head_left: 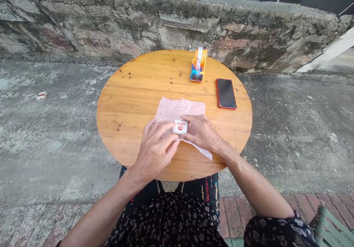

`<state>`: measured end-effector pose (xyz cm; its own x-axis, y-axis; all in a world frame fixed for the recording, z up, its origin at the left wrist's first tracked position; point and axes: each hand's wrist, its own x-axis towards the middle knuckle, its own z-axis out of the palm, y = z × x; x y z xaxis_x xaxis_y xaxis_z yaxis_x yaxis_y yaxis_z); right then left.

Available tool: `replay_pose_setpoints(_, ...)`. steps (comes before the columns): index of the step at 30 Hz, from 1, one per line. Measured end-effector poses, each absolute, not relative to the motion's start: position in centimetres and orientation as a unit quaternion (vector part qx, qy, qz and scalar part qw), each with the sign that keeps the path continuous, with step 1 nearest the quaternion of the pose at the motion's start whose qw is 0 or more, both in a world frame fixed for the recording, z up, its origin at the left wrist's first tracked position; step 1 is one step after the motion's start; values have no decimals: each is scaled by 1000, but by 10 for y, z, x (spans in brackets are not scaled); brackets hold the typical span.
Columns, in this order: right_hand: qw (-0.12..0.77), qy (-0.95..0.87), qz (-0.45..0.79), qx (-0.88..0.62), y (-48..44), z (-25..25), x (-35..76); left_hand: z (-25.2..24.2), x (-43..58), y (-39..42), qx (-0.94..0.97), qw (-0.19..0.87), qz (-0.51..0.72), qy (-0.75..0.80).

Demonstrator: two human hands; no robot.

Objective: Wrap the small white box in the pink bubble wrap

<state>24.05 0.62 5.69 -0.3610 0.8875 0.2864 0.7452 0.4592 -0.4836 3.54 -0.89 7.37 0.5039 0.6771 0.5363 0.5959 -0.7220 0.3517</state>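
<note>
A small white box point(180, 127) with a red print lies on a sheet of pinkish bubble wrap point(181, 107), near the front of the round table. My right hand point(203, 132) grips the box from its right side, fingers at the far edge and thumb at the near edge. At the near edge of the wrap, my left hand point(157, 143) pinches the sheet between thumb and finger, just left of the box. That near edge is lifted and curls toward me, its right corner hanging past my right hand. Both palms are hidden from view.
On the wooden table point(129, 103), a yellow and blue tape dispenser point(198, 65) stands at the back right. A phone with a red case point(226, 93) lies at the right. Behind runs a low stone wall point(132, 29). A small crumpled pack point(42, 95) lies on the ground.
</note>
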Motion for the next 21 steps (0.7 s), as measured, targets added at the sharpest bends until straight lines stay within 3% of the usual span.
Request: replay_pose_setpoints(21, 285, -816, 177, -471, 0, 51, 241, 70, 38, -7, 873, 58, 322, 362)
